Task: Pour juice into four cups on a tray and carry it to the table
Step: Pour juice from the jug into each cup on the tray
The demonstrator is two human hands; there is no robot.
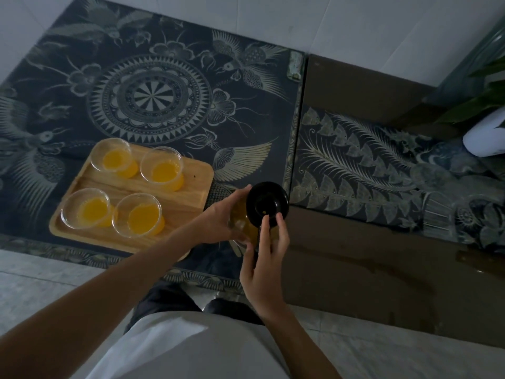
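Observation:
A wooden tray (pixel 191 184) lies on a dark patterned tabletop and carries several clear glass cups, each holding orange juice, such as the near-right cup (pixel 138 218) and the far-left cup (pixel 113 157). To the tray's right stands a glass juice jug with a black lid (pixel 267 203). My left hand (pixel 221 220) wraps the jug's left side. My right hand (pixel 262 258) grips the jug's handle from the near side, fingertips touching the lid's edge.
The dark engraved table (pixel 153 99) meets a lower glass-topped surface (pixel 382 173) on the right. A plant with green leaves (pixel 481 97) and a white object (pixel 486 138) sit at the far right. Pale floor tiles lie beyond and below.

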